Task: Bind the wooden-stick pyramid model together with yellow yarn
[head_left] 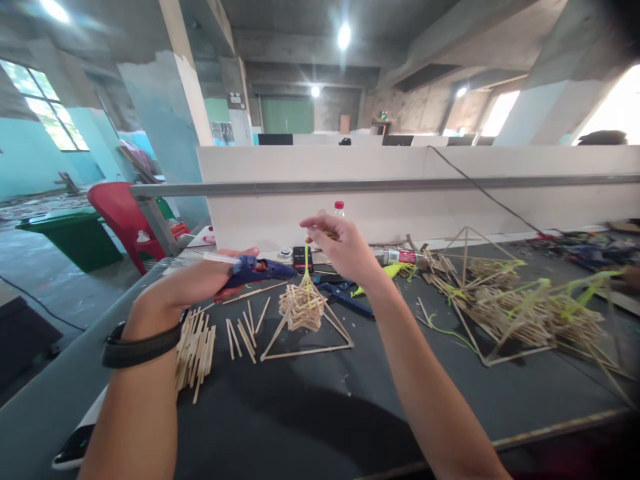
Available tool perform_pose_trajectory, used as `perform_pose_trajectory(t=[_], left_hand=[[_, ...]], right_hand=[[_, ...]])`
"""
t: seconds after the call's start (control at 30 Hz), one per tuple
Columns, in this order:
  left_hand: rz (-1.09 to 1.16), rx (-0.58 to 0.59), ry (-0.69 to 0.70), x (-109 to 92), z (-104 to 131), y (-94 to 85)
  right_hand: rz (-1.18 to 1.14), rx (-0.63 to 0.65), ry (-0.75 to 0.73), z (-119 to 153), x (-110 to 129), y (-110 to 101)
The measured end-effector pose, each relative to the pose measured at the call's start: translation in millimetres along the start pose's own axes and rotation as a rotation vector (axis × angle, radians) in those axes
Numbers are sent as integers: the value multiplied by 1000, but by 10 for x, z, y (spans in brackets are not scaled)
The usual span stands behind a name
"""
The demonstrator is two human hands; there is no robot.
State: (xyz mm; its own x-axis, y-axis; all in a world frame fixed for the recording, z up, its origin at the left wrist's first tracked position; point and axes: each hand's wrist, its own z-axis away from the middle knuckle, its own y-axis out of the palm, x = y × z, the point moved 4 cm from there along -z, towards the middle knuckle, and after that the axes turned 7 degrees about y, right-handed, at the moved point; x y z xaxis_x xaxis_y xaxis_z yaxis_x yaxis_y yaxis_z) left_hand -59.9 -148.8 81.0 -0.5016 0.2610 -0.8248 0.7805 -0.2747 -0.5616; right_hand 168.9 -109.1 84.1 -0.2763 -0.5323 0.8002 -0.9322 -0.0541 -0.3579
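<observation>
My left hand (227,272) is wrapped round a blue glue gun (263,269), its nozzle pointing right toward the top of a small stick pyramid (307,351). A pale glue stick juts from the gun's rear. Above the pyramid, my right hand (337,243) pinches a yellow-green string (307,257) that runs down to the pyramid's top. Inside the pyramid frame is a stacked cluster of short wooden sticks (303,308).
Loose sticks (200,347) lie left of the pyramid. Behind it are a phone (303,259), blue pliers (350,300) and a plastic bottle (400,257). More stick pyramids (537,307) with string stand at right. A white partition (400,220) borders the table's back.
</observation>
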Motion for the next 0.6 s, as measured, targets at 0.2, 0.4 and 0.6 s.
perform_pose_trajectory(t=[0.2, 0.4, 0.6], left_hand=[[-38, -15, 32, -136, -38, 95], [-53, 23, 14, -139, -51, 125], [-134, -3, 10, -50, -37, 44]], right_hand=[[5, 23, -6, 13, 35, 64], [4, 19, -23, 15, 55, 62], [0, 15, -15, 15, 62, 55]])
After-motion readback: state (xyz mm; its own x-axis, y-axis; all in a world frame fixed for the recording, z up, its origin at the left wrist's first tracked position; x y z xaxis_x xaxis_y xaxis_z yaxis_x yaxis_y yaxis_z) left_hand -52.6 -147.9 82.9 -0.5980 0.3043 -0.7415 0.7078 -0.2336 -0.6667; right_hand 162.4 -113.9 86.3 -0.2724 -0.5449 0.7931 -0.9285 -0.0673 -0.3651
